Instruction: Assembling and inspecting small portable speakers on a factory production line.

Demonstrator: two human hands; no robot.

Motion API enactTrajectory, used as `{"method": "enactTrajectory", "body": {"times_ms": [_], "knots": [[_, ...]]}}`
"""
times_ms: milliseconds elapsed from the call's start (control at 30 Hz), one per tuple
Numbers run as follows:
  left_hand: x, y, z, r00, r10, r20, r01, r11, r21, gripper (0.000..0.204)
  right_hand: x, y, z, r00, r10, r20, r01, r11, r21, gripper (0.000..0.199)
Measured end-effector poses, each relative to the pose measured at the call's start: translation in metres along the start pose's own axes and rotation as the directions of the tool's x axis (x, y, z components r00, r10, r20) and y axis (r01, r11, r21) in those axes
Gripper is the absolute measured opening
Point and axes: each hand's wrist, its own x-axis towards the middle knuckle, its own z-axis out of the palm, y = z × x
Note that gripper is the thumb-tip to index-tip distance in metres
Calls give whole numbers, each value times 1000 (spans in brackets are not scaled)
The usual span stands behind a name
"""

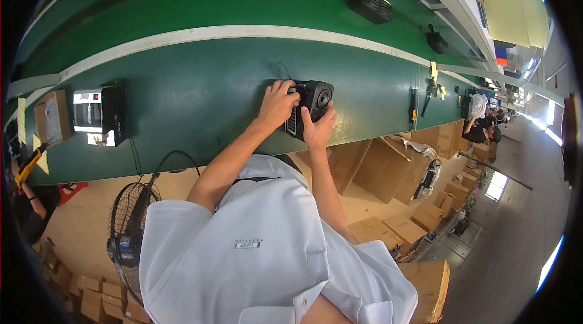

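Observation:
A black box-shaped portable speaker with a round cone on one face rests on the green workbench. It stands near the bench's front edge, before my body. My left hand is on its left side, fingers bent and pressed against the upper left part; what the fingertips touch is hidden. My right hand grips the near right side, thumb up along the front and fingers round the edge. A thin dark wire loop rises behind the speaker.
A black-and-white machine and an open carton stand at the left. Screwdrivers lie to the right. Beyond a white rail, a green conveyor belt carries black speakers. A floor fan and cardboard boxes flank me.

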Motion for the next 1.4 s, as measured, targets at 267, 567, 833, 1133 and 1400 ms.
{"method": "enactTrajectory", "body": {"times_ms": [267, 567, 833, 1133, 1400], "knots": [[0, 0, 2, 1000, -21, -15, 20, 1000, -8, 6, -3, -3, 0, 997, -72, 25, 75, 988, -135, 94], [-5, -4, 7, 1000, -7, -16, 7, 1000, 6, 10, -6, -8, 5, 995, -102, 0, 99, 971, -219, 97], [-8, -18, 14, 973, -212, -87, 167, 917, -362, 55, -5, -19, 4, 995, -94, 39, 101, 956, -274, 99], [-2, -13, 14, 972, -226, -60, 195, 927, -320, 65, 0, -18, 3, 993, -99, 62, 115, 932, -343, 99], [-12, -23, 3, 926, -290, -242, 219, 934, -282, 56, -1, -8, 2, 992, -112, 65, 129, 914, -384, 102]]}}
